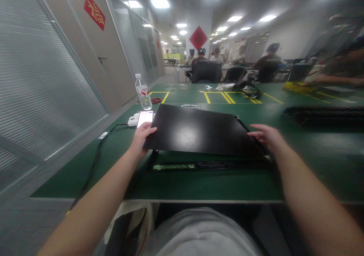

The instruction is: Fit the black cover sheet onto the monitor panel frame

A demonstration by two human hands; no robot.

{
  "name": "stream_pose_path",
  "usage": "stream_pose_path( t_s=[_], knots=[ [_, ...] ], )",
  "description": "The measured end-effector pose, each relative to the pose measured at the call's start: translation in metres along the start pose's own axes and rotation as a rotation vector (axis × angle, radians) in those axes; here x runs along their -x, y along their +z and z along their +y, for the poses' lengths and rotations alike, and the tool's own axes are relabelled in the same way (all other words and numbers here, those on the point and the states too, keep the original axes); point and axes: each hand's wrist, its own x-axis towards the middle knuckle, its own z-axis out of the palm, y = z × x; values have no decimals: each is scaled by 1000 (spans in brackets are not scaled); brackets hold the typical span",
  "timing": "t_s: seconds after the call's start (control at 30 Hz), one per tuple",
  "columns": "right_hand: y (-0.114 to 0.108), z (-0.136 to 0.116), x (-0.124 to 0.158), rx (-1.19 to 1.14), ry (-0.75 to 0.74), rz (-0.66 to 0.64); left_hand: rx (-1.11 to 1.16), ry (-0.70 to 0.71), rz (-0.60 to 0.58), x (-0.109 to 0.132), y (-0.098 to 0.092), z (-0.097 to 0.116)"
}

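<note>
A large black flat panel (196, 131) is raised at its near edge above a black frame (204, 166) that lies on the green table (199, 186). A green circuit strip (174, 167) shows along the frame's near side. My left hand (141, 136) grips the panel's near left corner with its fingers curled on the edge. My right hand (265, 135) holds the panel's near right corner, fingers laid along the edge.
A lit phone (145, 117) and a white charger (133, 120) with a black cable (93, 165) lie to the left, behind them a water bottle (143, 92). A black tray (324, 116) sits at right. Several people sit at far tables.
</note>
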Motion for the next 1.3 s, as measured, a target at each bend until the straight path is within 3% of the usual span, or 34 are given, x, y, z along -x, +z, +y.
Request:
stream_pose_path(
  t_s=[0.43,0.9,1.3],
  knots=[
    [1,1,5,199,-107,91,-16,-43,-44,3,4,-1],
    [-1,6,-2,218,-130,135,-81,-76,-130,-2,-2,-12],
    [-2,9,-7,270,-166,161,-141,-97,-137,-5,-5,-19]
  ],
)
